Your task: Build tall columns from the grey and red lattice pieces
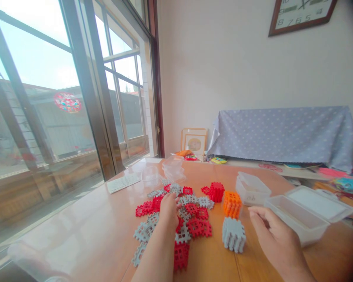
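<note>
My left hand (169, 204) reaches over a spread of flat, notched interlocking plastic pieces in red and grey. Its fingers are a little apart and partly hidden, close to a grey piece (175, 189) and a red piece (156, 203). More red pieces (199, 227) and grey pieces (145, 231) lie around my forearm. To the right stand neat stacks: a red stack (217, 192), an orange stack (232, 204) and a grey stack (233, 235). My right hand (275, 237) hovers beside the grey stack, thumb and index finger together, with nothing visible in it.
A clear plastic box (251, 188) stands behind my right hand, with an open lidded box (297, 219) farther right. More clear containers (173, 168) and a paper sheet (123, 183) lie at the table's far left. A window (47, 90) borders the table's left side.
</note>
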The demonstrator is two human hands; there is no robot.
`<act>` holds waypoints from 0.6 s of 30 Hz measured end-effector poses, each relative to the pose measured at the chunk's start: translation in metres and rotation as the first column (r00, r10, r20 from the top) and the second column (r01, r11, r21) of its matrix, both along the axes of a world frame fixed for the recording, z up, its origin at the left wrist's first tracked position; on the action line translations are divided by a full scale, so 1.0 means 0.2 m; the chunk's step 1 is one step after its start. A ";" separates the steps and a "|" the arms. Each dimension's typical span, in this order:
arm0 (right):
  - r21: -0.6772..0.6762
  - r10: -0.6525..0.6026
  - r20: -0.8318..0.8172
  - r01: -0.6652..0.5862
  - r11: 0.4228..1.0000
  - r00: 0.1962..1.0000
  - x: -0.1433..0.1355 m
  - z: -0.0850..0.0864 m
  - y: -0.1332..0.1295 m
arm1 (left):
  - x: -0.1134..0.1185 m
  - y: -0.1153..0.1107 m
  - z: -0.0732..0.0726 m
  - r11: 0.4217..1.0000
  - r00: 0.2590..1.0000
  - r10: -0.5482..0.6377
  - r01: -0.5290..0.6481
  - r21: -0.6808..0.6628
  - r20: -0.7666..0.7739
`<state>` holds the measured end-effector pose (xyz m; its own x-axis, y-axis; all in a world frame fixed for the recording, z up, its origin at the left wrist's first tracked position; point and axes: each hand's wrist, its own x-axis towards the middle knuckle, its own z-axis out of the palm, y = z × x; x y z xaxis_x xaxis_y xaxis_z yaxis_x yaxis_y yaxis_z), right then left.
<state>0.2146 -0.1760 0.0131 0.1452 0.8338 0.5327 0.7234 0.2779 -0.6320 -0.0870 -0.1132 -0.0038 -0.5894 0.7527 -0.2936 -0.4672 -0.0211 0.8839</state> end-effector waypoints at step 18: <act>-0.014 0.012 0.015 -0.012 1.000 1.000 0.00 0.01 -0.02 | 0.09 -0.11 -0.02 0.926 0.409 -0.379 0.154 -0.346 -0.831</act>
